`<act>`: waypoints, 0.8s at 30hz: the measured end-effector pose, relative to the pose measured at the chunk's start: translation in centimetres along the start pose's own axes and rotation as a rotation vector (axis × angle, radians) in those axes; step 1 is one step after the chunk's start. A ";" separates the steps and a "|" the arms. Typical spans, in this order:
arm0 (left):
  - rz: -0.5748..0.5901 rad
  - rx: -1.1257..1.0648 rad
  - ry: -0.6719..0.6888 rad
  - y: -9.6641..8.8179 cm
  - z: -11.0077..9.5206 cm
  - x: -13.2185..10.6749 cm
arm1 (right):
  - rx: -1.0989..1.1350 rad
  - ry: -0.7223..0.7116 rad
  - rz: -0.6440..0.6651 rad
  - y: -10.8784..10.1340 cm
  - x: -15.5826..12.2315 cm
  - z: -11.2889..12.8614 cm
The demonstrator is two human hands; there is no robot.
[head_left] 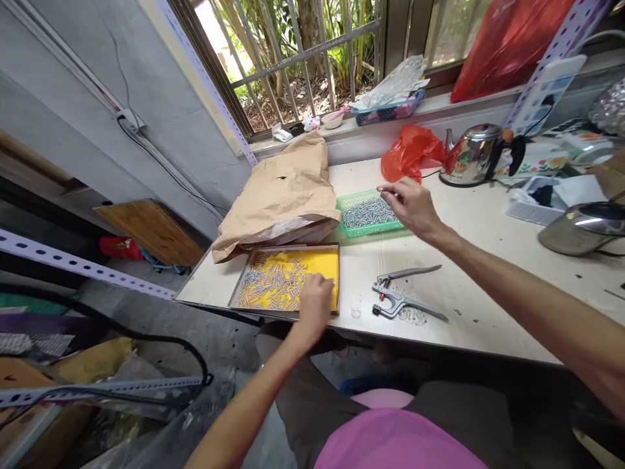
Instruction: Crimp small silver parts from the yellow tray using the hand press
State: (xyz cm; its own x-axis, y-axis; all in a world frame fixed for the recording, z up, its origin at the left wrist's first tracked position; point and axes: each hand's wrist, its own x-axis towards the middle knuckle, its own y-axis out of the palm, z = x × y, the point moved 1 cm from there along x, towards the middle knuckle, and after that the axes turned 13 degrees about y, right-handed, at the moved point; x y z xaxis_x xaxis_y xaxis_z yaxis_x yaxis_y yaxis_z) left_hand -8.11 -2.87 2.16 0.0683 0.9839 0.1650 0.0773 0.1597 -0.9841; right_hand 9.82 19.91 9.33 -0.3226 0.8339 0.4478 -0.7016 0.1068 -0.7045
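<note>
My left hand rests with curled fingers on the near right part of a yellow-lined tray that holds several small metal pieces; whether it holds one is hidden. My right hand reaches over a green basket full of small metal pieces and pinches one small piece between thumb and forefinger. Metal hand pliers lie on the table between my arms.
A brown paper bag lies behind the tray. An orange plastic bag, a steel kettle, a pot and boxes stand at the back right. The table's near edge is by my lap.
</note>
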 end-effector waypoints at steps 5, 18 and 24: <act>0.168 0.126 -0.047 0.1 6.2 -0.9 | -0.337 0.064 0.338 1.6 -0.2 -3.2; 0.104 -0.765 -0.215 -0.1 0.7 2.1 | -0.432 0.023 0.738 -0.6 -17.7 -3.1; 0.277 -1.154 -0.373 2.6 -5.2 4.2 | -0.467 -0.003 0.723 -0.6 -17.9 -4.2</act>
State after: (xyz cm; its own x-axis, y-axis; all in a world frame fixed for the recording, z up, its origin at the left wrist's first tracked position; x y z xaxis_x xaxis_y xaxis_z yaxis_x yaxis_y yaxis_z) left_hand -2.47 1.30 0.59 -0.0507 0.9660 -0.2533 0.9470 -0.0341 -0.3194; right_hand 18.71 7.18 -0.54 -0.5919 0.7816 -0.1968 0.0096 -0.2373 -0.9714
